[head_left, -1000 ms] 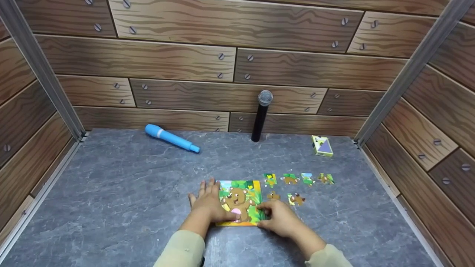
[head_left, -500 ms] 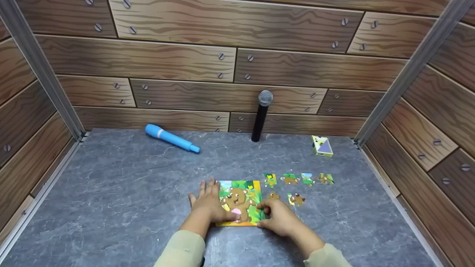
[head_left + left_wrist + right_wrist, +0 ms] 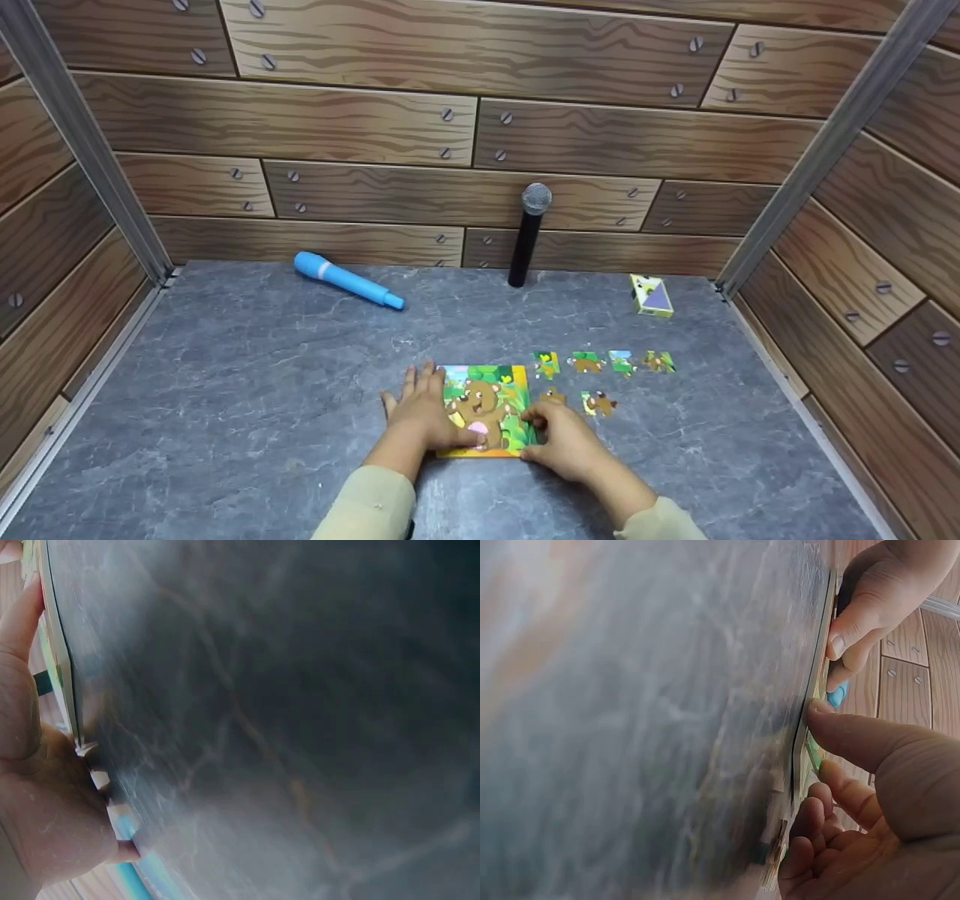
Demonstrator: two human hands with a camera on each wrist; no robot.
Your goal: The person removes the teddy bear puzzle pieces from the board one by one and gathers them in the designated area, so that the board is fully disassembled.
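Observation:
A bear picture puzzle in a board with an orange border [image 3: 520, 379] lies on the grey table in the head view. My left hand [image 3: 421, 412] rests over its left edge with fingers spread, the thumb across the lower part of the bear. At the board's lower right corner my right hand [image 3: 566, 442] pinches a green puzzle piece [image 3: 813, 754] between thumb and index finger. That piece sits tilted right at the board's edge in the right wrist view. The left wrist view shows the thumb [image 3: 22, 622] on the board's side; most of the left fingers are hidden there.
Several loose puzzle pieces lie right of the board, among them a yellow-and-green one [image 3: 546, 364] and a brown one [image 3: 600, 403]. Farther back are a blue toy microphone [image 3: 349, 281], an upright black microphone [image 3: 527, 240] and a small yellow box [image 3: 651, 295]. Wood-print walls [image 3: 375, 127] surround the table.
My right index fingertip has shifted very slightly to the right at the board's edge. The left hand, the board and the loose pieces keep their places.

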